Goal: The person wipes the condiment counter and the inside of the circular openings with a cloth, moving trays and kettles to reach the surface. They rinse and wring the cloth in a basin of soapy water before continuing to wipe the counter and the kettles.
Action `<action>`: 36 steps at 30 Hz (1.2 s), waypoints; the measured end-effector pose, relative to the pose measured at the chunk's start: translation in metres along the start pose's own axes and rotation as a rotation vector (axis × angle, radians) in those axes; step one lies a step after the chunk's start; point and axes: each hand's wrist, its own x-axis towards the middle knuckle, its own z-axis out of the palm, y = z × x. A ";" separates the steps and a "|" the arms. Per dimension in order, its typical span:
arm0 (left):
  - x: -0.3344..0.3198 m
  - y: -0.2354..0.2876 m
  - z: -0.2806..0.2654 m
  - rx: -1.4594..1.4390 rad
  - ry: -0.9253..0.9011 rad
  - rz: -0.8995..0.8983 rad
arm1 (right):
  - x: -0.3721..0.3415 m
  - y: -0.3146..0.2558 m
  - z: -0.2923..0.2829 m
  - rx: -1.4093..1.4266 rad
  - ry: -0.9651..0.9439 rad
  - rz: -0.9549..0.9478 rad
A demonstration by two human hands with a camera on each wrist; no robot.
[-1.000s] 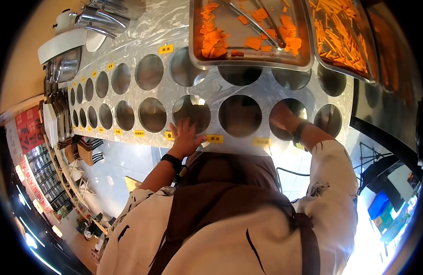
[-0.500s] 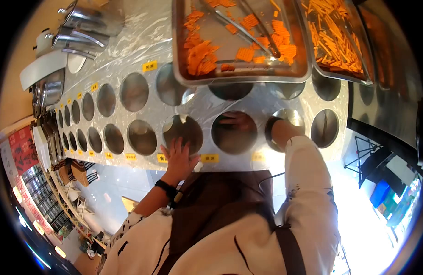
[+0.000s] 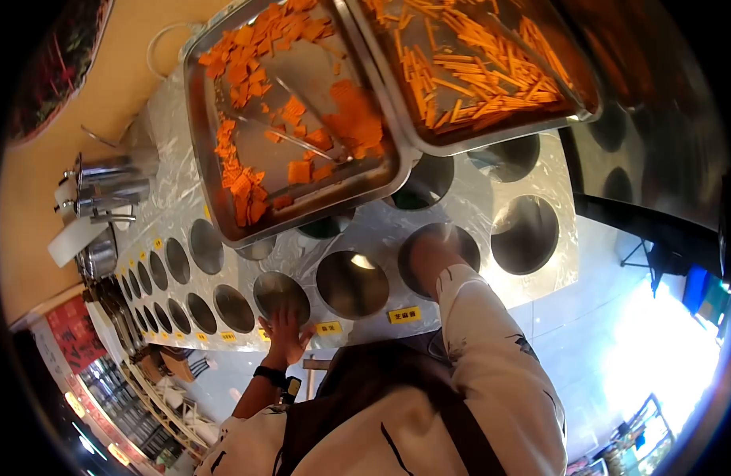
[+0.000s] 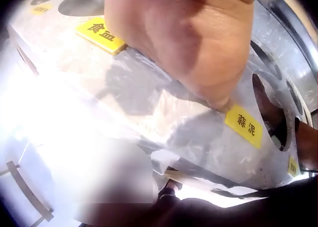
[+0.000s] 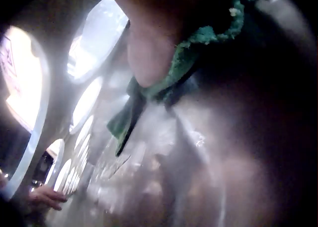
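Observation:
My right hand (image 3: 435, 254) reaches down through a round hole in the front row of the metal counter (image 3: 492, 305), sunk past the wrist. Under the countertop, in the right wrist view, its thumb (image 5: 149, 58) presses on a green cloth (image 5: 126, 120) that hangs in folds; the other fingers are hidden in shadow. Beside another front-row hole, my left hand (image 3: 285, 337) rests on the counter's edge with spread fingers, holding nothing. Yellow labels lie either side of its heel (image 4: 208, 63) in the left wrist view.
A steel tray (image 3: 302, 218) of orange crinkle-cut slices and metal tongs (image 3: 298, 143) overlaps the back-row holes. Next to it is a second tray (image 3: 453, 147) of orange sticks. Steel pots (image 3: 112, 178) stand at far left; a dark shiny panel (image 3: 651, 174) borders the right.
My right arm has gone deeper into the hole, its wristband passing out of sight below. My left hand stays by the same hole. The head view has turned, showing more of the trays.

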 end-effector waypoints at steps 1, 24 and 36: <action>0.000 -0.002 0.002 0.010 -0.003 0.019 | 0.007 0.003 -0.001 -0.012 0.034 0.046; -0.002 -0.003 0.003 -0.028 0.127 0.090 | -0.012 -0.034 -0.111 -0.472 -1.050 0.387; 0.000 -0.001 0.001 -0.031 0.057 0.024 | -0.090 -0.017 -0.229 -0.386 -0.329 0.549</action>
